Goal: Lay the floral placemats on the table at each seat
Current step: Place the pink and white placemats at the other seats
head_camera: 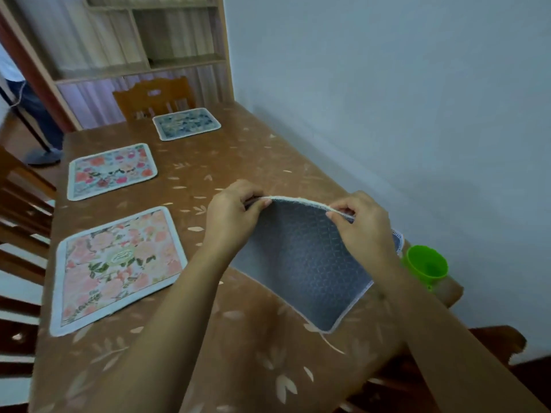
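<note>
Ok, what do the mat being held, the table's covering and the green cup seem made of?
The held placemat looks like matte fabric: its grey underside shows a grid texture, possibly non-slip, with white stitched edging, and it bends softly. The table covering is likely vinyl: brown leaf print with a slight sheen. The green cup is probably plastic: bright, smooth, slightly translucent.

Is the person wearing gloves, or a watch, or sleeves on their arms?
No. The left hand and right hand are bare: no gloves, rings or watch show. The left forearm and right forearm are bare too, with no sleeve in view.
</note>
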Motion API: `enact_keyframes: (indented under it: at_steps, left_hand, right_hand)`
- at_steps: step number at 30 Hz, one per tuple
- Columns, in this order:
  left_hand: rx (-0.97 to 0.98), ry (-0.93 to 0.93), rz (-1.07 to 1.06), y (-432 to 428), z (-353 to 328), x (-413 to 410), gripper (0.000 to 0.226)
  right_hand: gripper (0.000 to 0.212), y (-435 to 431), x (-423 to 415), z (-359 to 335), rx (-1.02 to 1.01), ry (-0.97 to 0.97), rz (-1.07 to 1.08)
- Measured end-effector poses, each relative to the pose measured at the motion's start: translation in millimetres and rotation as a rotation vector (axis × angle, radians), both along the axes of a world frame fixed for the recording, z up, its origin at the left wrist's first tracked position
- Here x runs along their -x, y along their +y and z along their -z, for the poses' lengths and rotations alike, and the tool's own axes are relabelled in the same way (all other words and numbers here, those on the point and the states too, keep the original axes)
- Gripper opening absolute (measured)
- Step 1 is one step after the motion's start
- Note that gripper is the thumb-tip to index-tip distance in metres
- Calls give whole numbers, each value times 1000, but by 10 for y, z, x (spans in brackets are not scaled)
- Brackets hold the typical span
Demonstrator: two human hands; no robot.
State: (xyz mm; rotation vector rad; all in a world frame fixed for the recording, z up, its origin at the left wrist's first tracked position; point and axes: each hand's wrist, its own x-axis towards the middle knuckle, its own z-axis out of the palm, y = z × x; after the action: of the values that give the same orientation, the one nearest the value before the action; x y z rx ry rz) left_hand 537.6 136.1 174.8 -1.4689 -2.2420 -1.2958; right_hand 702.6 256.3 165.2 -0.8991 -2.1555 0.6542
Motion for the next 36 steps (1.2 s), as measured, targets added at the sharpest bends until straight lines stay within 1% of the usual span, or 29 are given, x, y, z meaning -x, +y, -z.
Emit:
enact_keyframes:
  at_steps: [3,5,8,10,12,15,18,20,22,24,28,31,36]
  left_hand:
    - [-52,21,62,401,-6,-112,3]
    - [-90,-4,80,589,38,-149,2]
    - [-130,-129,89,722,194,-112,5]
    - [-110,-185,59,702,347,-20,6]
    - [-52,-194,-3,590,529,115,4]
    - [44,-158,-96,275,797,324,5]
    - [165,-117,-127,-120,1048,450,12]
    - [250,-117,-114,-387,1222,463,14]
    - [329,-141,-126,-637,1409,394,14]
    - [355,-205,-169,-847,1567,265,13]
    - [305,-341,-237,-1156,1814,-15,16]
    - [335,-426,-287,-1360,1986,-170,18]
    - [348,-420,-329,-1514,2142,-412,20]
  right_hand:
    - [3,269,-179,-33,-35,18,66]
    - [3,368,-256,-45,-77,13,91]
    - [4,381,-258,-14,-98,-38,87]
    - [10,306,-171,52,-97,-87,43]
    - [21,159,-12,159,-51,-162,-6]
    - [4,-116,280,409,70,-254,-59]
    - [7,-400,518,764,236,-381,-192]
    - [9,-580,619,1016,338,-422,-266]
    - [7,-763,682,1258,413,-446,-298]
    - [6,-933,723,1468,474,-451,-311]
    - [7,-1210,784,1781,499,-421,-357]
    - [5,-1335,753,1988,507,-414,-391]
    - [18,-1342,544,2153,486,-513,-570]
